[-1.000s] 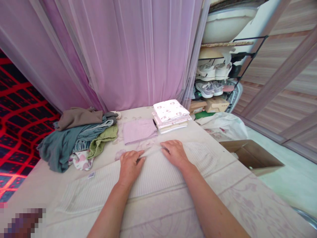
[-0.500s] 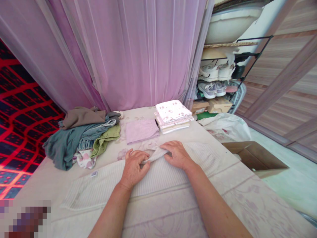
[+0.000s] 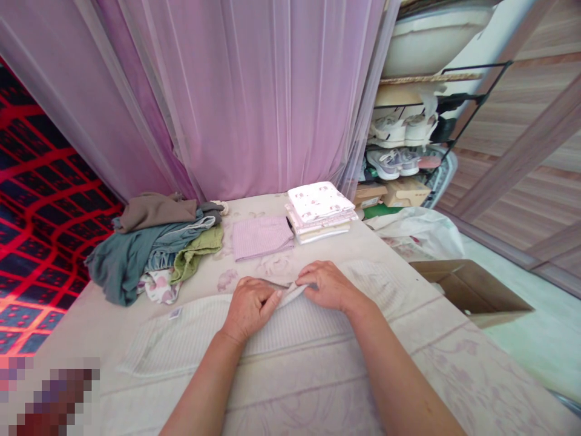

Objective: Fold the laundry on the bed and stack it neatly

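A pale, finely striped garment [image 3: 190, 339] lies stretched out sideways on the bed, with a small label at its upper left edge. My left hand [image 3: 253, 304] pinches its far edge near the middle. Just to the right, my right hand [image 3: 327, 284] grips the same edge, which is lifted and twisted between the two hands. Fingertips partly hide the gathered cloth. Beyond the hands lies a folded lilac checked cloth [image 3: 263, 237]. Beside it is a neat stack of folded fabric [image 3: 321, 204], a white printed piece on top.
A heap of loose clothes [image 3: 149, 242] lies at the left on the bed [image 3: 281, 399]. Lilac curtains [image 3: 254, 97] hang behind. Off the right edge stand an open cardboard box [image 3: 472, 287], a white plastic bag [image 3: 422, 233] and a rack with shoes [image 3: 393, 162].
The lifted edge between my hands has been pulled down and narrowed into a tighter fold. Both hands keep hold of it, and the view has shifted slightly.
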Available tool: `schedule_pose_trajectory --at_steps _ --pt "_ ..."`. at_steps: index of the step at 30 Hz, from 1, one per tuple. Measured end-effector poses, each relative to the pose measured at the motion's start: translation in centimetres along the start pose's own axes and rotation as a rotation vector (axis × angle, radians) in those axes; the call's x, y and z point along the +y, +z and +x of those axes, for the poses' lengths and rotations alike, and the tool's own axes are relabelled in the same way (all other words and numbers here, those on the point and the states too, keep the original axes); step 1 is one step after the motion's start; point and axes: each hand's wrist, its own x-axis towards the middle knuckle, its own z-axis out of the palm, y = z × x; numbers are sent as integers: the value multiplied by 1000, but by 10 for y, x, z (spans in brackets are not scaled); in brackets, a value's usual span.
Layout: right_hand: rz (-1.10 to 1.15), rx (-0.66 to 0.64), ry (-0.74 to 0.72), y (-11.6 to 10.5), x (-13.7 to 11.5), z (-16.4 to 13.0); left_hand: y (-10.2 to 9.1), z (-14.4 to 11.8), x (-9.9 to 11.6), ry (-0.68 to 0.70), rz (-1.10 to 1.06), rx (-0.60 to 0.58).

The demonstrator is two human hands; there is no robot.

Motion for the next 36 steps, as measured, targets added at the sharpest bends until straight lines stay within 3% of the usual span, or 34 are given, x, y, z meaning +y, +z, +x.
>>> schedule_pose_trajectory --at_steps 6,12,20,25,36 --pt "-31 -83 3 -9 -5 -3 -4 1 8 -107 9 -26" --pt "-31 -108 9 -12 -7 -4 2 0 10 -46 79 -135" --pt "-43 -137 30 -11 -7 -4 2 0 16 -5 82 -58" --pt "-55 -138 10 -13 -5 -5 3 2 18 35 104 -126" --pt "-96 -128 241 -35 21 -24 3 3 21 50 96 -123"
